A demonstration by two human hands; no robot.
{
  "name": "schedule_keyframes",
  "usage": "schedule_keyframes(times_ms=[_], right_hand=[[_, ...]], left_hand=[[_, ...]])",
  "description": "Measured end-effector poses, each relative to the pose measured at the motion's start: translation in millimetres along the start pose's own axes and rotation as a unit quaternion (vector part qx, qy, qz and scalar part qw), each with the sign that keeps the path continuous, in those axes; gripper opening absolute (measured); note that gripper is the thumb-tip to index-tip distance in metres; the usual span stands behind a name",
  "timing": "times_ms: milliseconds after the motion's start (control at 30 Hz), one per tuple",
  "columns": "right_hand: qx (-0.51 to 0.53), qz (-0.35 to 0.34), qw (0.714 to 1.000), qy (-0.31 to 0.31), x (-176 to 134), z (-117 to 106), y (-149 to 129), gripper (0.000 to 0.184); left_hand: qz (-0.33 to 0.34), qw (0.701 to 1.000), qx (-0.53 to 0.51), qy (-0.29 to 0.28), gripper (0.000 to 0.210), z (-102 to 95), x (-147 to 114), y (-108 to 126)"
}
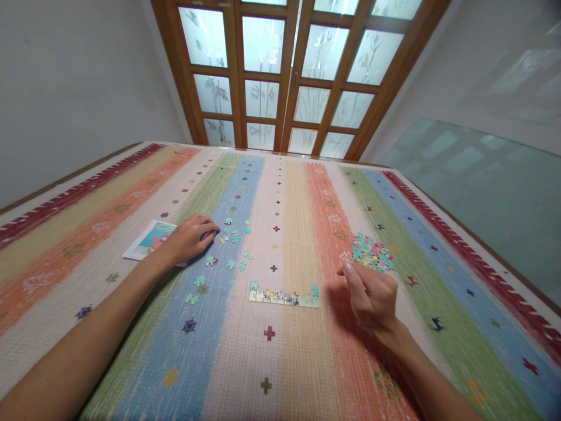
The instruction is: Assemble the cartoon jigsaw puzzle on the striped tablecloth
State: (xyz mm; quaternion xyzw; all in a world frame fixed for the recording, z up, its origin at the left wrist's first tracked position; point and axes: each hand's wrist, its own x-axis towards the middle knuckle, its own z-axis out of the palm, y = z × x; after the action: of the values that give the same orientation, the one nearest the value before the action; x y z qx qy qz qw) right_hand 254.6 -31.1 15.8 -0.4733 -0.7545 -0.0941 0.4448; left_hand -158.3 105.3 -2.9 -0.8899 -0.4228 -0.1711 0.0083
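My left hand [193,237] rests partly over a picture card [146,242] with a pink cartoon figure. Its fingers are loosely bent, a gap shows between thumb and forefinger, and the fingertips lie beside loose teal jigsaw pieces [235,237]. My right hand [372,295] is closed, thumb pressed to the forefinger; anything pinched there is too small or hidden to make out. Just beyond it lies a heap of mixed jigsaw pieces [372,252]. Between both hands sits a joined strip of jigsaw [284,297], one row with a teal piece rising at each end.
A striped tablecloth [267,362] with small printed motifs covers the table. More single pieces [200,280] are scattered right of the left forearm. Behind the table's far edge stand wooden doors with frosted panes [263,96]. A glass panel [482,181] leans at the right wall.
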Motion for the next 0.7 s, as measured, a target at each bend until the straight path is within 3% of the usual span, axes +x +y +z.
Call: schedule_keyframes(times_ms=[267,467,700], right_hand=[[0.017,0.022,1.0,0.004,-3.9,2.7,2.0,0.045],[0.012,0.003,1.0,0.004,-1.8,2.4,1.0,0.044],[0.004,-0.018,1.0,0.001,2.7,0.5,-2.9,0.042]], left_hand=[[-0.001,0.999,-0.041,0.007,0.038,-1.0,1.3,6.7],[0.008,0.996,-0.087,0.012,0.035,-0.4,4.6,27.5],[0.017,0.998,-0.063,0.005,0.033,7.1,5.8,46.0]])
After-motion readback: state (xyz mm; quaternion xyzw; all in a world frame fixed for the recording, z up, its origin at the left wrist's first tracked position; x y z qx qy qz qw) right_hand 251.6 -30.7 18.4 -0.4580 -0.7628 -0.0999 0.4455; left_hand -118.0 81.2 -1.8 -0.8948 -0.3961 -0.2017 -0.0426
